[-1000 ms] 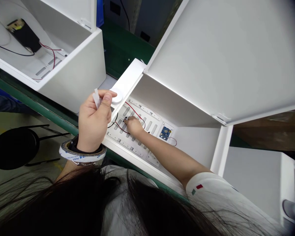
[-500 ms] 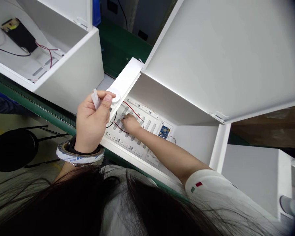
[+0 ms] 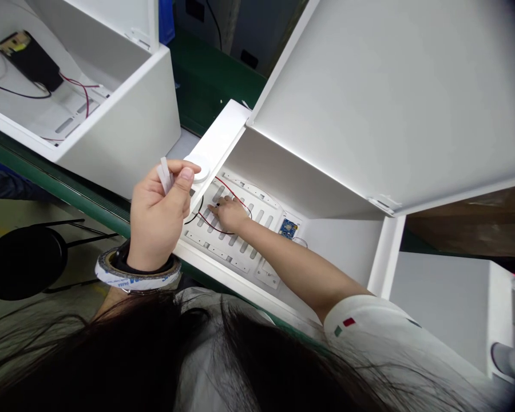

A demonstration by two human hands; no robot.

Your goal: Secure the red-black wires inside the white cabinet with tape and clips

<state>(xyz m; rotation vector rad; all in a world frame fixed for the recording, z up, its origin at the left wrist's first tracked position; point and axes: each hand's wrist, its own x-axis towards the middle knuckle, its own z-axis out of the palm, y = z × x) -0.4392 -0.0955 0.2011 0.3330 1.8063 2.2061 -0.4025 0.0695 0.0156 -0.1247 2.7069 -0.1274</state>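
The right hand (image 3: 233, 216) has loosened from a pinch into a wider spread over the plate (image 3: 239, 259) inside the box (image 3: 309, 191), while the left hand (image 3: 158, 222) has hardly moved. I judge that attention stays on this patch, near the wires (image 3: 226, 186), rather than on the board (image 3: 289, 228) at 3 o'clock. A dark bit shows among the right fingers; whether they grasp it or merely press down, I cannot tell.

The left hand, at 9 o'clock from the right, clutches white strips (image 3: 165, 174), partly buried in its curled fingers. Its fingertips overlap a disc (image 3: 203, 168); contact is unclear. The lid (image 3: 395, 109) at 2 o'clock is cut off, as is the second box (image 3: 129, 129) at 10.
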